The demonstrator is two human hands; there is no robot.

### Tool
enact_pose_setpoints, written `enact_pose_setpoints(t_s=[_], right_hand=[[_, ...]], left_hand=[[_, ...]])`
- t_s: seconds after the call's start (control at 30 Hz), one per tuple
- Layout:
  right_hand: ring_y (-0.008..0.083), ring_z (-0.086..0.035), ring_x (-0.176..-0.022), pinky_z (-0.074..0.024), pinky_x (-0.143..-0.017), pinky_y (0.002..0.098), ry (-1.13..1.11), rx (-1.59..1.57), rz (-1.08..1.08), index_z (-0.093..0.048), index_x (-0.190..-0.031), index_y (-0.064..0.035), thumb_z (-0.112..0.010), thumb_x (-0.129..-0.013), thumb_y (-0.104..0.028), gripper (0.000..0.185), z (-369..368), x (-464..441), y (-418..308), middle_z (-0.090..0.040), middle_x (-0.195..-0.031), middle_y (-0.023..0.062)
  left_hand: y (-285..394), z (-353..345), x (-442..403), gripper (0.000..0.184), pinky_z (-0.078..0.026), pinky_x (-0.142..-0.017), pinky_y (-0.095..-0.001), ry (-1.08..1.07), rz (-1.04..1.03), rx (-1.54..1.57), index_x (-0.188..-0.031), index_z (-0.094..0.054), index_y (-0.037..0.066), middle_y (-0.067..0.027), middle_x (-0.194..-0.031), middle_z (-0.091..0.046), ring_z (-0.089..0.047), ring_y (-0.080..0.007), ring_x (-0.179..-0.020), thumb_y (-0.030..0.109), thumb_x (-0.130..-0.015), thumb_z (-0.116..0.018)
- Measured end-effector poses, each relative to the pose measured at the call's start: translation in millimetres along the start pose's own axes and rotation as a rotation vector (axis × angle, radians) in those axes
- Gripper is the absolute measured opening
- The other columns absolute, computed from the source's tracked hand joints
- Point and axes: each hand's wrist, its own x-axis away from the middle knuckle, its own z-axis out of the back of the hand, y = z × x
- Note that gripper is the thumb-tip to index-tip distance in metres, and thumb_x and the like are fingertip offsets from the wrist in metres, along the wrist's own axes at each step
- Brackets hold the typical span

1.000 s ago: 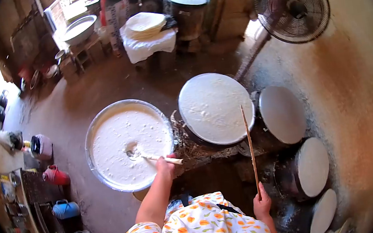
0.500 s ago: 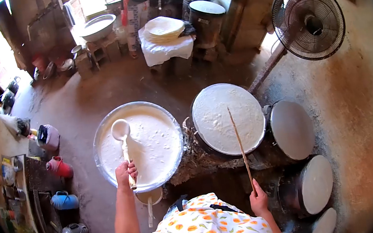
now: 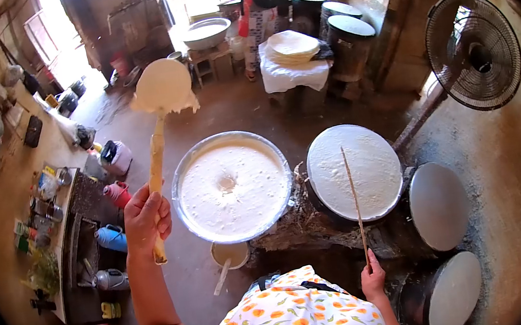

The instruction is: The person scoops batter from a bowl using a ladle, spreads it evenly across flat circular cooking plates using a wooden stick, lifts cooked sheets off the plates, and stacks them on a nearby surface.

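Note:
My left hand (image 3: 146, 218) is wrapped round the wooden handle of a ladle (image 3: 163, 86), raised high at the left, its head coated in white batter that hangs from the rim. Below and to the right of it stands a wide basin (image 3: 232, 186) of white batter with a ring-shaped dimple in its surface. My right hand (image 3: 373, 277) grips the lower end of a thin stick (image 3: 354, 196). The stick's tip lies over a round griddle (image 3: 354, 173) covered by a white layer; whether it touches is unclear.
Lidded round stoves (image 3: 439, 206) line the right side, beneath a standing fan (image 3: 473, 51). A small bowl (image 3: 230, 254) sits below the basin. Stacked white sheets (image 3: 292, 45) rest on a cloth-covered stand. Another person (image 3: 261, 14) stands at the back. Flasks (image 3: 111, 238) are at the left.
The ladle was in the basin, then rose above it; my left hand now holds it higher and further left. The view has shifted, showing more of the person at the back.

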Motion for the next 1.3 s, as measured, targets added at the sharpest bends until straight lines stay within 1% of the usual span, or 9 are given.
enact_pose_setpoints(t_s=[0.13,0.17,0.2,0.33,0.53,0.67,0.77,0.9,1.3], right_hand=[[0.032,-0.061,-0.106,-0.0492,-0.087,0.0357,-0.016,0.012,0.033,-0.054,-0.126,-0.0042,-0.049,-0.08,0.006,0.047,0,-3,-8,-0.061,-0.118,0.0179],[0.0249,-0.061,-0.09,-0.0485,-0.078,0.031,-0.036,0.031,0.044,-0.053,-0.127,-0.0037,-0.05,-0.08,0.004,0.048,-3,-3,1,-0.063,-0.113,0.0167],[0.0177,-0.061,-0.075,-0.0479,-0.069,0.0264,-0.056,0.052,0.054,-0.052,-0.129,-0.0033,-0.051,-0.081,0.002,0.048,-5,-1,7,-0.064,-0.108,0.0154],[0.0129,-0.056,-0.071,-0.0469,-0.067,0.0252,-0.089,0.005,0.071,-0.052,-0.129,-0.0026,-0.05,-0.081,0.002,0.048,-7,-6,4,-0.065,-0.105,0.0137],[0.0105,-0.054,-0.069,-0.0461,-0.066,0.0236,-0.11,-0.052,0.057,-0.051,-0.13,-0.0032,-0.051,-0.079,0.003,0.051,-9,-16,-20,-0.066,-0.104,0.0098],[0.0101,-0.051,-0.067,-0.0456,-0.065,0.0234,-0.193,-0.05,-0.121,-0.049,-0.132,-0.0043,-0.052,-0.077,0.004,0.056,-9,-21,-57,-0.065,-0.098,0.0075],[0.0248,-0.058,-0.068,-0.0491,-0.064,0.0326,-0.212,-0.027,0.008,-0.052,-0.131,-0.0137,-0.053,-0.072,0.004,0.062,-10,-18,-75,-0.06,-0.088,0.0122],[0.0326,-0.056,-0.069,-0.0486,-0.061,0.0401,-0.134,0.109,0.088,-0.056,-0.127,-0.0209,-0.055,-0.071,0.005,0.062,-13,-10,-87,-0.053,-0.079,0.0126],[0.0298,-0.054,-0.066,-0.0485,-0.058,0.0401,0.358,0.281,-0.068,-0.051,-0.132,-0.0272,-0.059,-0.07,0.004,0.069,86,11,-16,-0.049,-0.077,0.0089]], left_hand=[[-35,7,5,0.013,-0.036,-0.033,-0.0204,0.045,0.136,-0.075,-0.092,-0.053,0.004,-0.0012,-0.063,-0.048,-0.044,-0.0056,-0.041,0.016,-0.095,-0.049],[-52,5,5,0.013,-0.035,-0.033,-0.021,0.067,0.247,0.014,-0.086,-0.049,0.005,-0.0018,-0.064,-0.048,-0.043,-0.0058,-0.041,0.015,-0.094,-0.049],[-73,10,3,0.012,-0.035,-0.034,-0.0211,0.07,0.342,0.077,-0.088,-0.049,0.004,-0.002,-0.064,-0.048,-0.042,-0.0057,-0.042,0.015,-0.094,-0.048],[-128,28,5,0.017,-0.037,-0.036,-0.0215,0.092,0.625,0.222,-0.103,-0.049,0.001,-0.0022,-0.067,-0.047,-0.041,-0.0064,-0.044,0.015,-0.094,-0.048],[-107,34,10,0.025,-0.036,-0.036,-0.0199,-0.046,0.516,0.379,-0.114,-0.049,-0.002,-0.0021,-0.066,-0.047,-0.041,-0.006,-0.044,0.016,-0.096,-0.046],[-147,39,-27,0.014,-0.037,-0.037,-0.0215,0.012,0.547,0.162,-0.1,-0.05,0.002,-0.0028,-0.066,-0.049,-0.042,-0.0066,-0.044,0.015,-0.094,-0.048],[-153,22,-47,0.009,-0.038,-0.036,-0.0227,-0.007,0.612,0.081,-0.089,-0.049,0.005,-0.003,-0.065,-0.05,-0.043,-0.0074,-0.044,0.012,-0.093,-0.048],[-133,-31,-70,0.01,-0.037,-0.036,-0.0241,-0.207,0.652,0.001,-0.088,-0.049,0.005,-0.0026,-0.064,-0.049,-0.043,-0.0079,-0.043,0.013,-0.093,-0.047],[-136,-342,-24,0.019,-0.035,-0.033,-0.0249,-0.896,0.41,-0.301,-0.078,-0.049,0.004,-0.0014,-0.06,-0.047,-0.044,-0.0093,-0.04,0.015,-0.093,-0.048]])
